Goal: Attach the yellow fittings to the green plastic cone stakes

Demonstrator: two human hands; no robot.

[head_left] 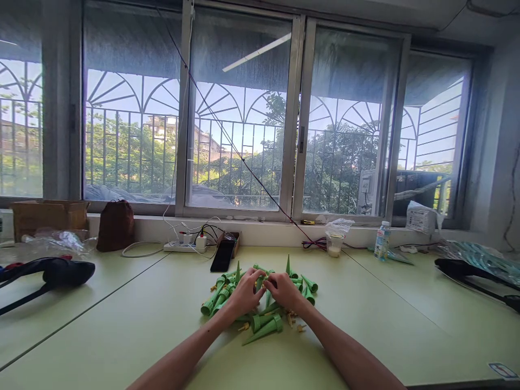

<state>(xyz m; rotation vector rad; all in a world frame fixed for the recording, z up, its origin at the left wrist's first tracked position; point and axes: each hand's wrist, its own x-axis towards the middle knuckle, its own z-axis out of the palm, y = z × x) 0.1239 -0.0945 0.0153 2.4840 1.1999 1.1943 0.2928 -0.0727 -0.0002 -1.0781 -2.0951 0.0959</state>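
Observation:
A heap of green plastic cone spikes with several small yellow pieces lies on the pale green table, in front of me. Both my hands meet over the middle of the heap. My left hand is curled, its fingers pinched on a small yellow and green part between the hands. My right hand is closed too, its fingers pressed against the same part from the other side. What exactly they grip is too small to name.
A black phone leans behind the heap, next to a power strip with cables. A plastic cup and a water bottle stand at the back right. A brown pouch, a cardboard box and a dark bag are on the left.

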